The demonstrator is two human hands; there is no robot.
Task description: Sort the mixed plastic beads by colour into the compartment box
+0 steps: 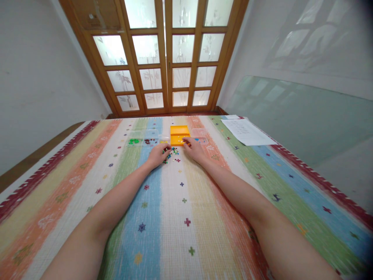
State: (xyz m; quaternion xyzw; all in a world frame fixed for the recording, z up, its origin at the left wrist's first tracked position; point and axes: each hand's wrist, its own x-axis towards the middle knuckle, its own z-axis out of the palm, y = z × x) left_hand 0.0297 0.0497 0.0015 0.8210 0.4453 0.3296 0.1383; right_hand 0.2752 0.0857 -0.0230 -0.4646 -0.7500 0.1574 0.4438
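Note:
My left hand (159, 154) rests at the edge of a loose pile of small mixed-colour pieces (175, 152), its thumb and forefinger pinched together; what they hold, if anything, is too small to make out. My right hand (192, 148) reaches over the front right of an open yellow-orange box (180, 130), with its fingers drawn together at the rim. A few pale pieces lie inside that box. Clear lidded boxes stand on both sides of it: one with green pieces (134, 141), one with dark red pieces (150, 141), one with yellow pieces (164, 142), and one with blue pieces (197, 139).
A striped, patterned tablecloth (175, 233) covers the table. Printed paper sheets (246, 131) lie at the far right. Beyond the table stand wooden doors with frosted panes (151, 79), and a glass panel (291, 116) leans along the right wall.

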